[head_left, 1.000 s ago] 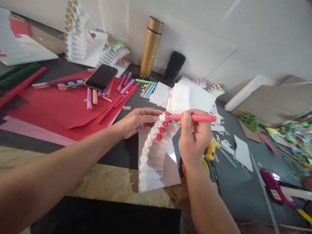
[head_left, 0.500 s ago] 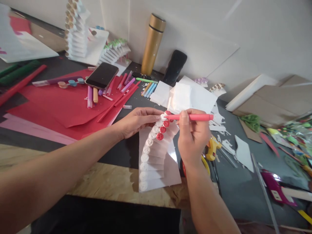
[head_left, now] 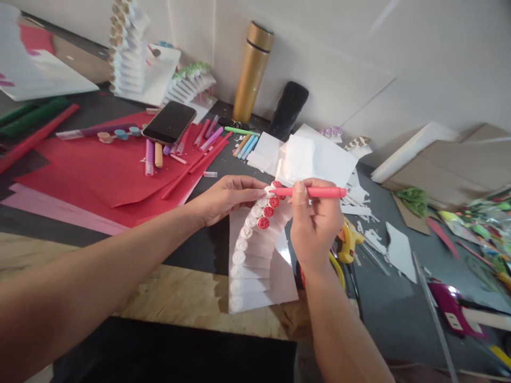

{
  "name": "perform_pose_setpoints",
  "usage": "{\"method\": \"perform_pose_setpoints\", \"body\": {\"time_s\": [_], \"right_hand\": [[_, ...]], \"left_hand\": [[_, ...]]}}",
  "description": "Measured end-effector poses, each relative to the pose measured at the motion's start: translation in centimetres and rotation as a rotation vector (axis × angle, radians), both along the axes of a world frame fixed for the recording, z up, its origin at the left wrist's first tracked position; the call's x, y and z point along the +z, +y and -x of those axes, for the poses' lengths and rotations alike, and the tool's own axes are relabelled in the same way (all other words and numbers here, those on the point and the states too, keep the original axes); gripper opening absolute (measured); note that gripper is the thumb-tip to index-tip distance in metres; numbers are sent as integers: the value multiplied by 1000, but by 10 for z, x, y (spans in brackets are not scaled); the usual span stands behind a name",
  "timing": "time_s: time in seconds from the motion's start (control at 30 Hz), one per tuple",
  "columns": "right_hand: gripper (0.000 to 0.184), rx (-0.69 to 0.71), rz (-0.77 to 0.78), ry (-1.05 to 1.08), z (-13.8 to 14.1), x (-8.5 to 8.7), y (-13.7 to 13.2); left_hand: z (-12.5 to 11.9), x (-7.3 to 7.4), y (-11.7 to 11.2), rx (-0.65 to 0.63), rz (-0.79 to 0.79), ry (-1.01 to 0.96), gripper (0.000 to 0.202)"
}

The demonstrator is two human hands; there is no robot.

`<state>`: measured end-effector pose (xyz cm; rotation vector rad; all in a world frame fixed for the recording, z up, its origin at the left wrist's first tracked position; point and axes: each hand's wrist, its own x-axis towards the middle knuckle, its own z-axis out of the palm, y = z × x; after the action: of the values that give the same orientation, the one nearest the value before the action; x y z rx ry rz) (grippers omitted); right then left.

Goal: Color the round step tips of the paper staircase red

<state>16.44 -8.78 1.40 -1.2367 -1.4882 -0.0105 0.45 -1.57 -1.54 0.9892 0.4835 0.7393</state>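
A red marker (head_left: pixel 325 192) is held in my right hand (head_left: pixel 313 229), closed around its barrel, its tip pointing left against the top of a row of rosettes. My left hand (head_left: pixel 223 202) pinches the upper end of a curved white paper craft (head_left: pixel 255 260), fingers by the rosettes near the marker's tip. White rolled rosettes (head_left: pixel 238 257) line the craft's left edge, and several red rosettes (head_left: pixel 263 223) sit in a second row beside them. Under the craft lies a white board (head_left: pixel 285 295), reaching over the table's near edge. My left fingertips are partly hidden.
Red paper sheets (head_left: pixel 91 175) carry markers and a phone (head_left: pixel 170 123) on the left. A gold flask (head_left: pixel 253 72) and black case (head_left: pixel 288 109) stand by the wall. To the right are a yellow glue gun (head_left: pixel 348 242), white scraps and a purple tool (head_left: pixel 451 308).
The marker and my right hand have shifted very slightly left, the tip staying at the top rosettes. The view has moved a little; my left hand keeps its grip.
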Motion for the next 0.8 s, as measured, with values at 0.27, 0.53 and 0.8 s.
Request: {"method": "perform_pose_setpoints", "body": {"time_s": [0.27, 0.53, 0.8], "right_hand": [[9, -85, -17, -36, -4, 1, -3], [9, -8, 11, 9, -1, 0, 0], [10, -121, -38, -55, -4, 1, -2]], "left_hand": [[-1, 1, 0, -10, -1, 12, 20], [-1, 0, 0, -6, 0, -5, 20], [0, 0, 0, -12, 0, 1, 24]]}}
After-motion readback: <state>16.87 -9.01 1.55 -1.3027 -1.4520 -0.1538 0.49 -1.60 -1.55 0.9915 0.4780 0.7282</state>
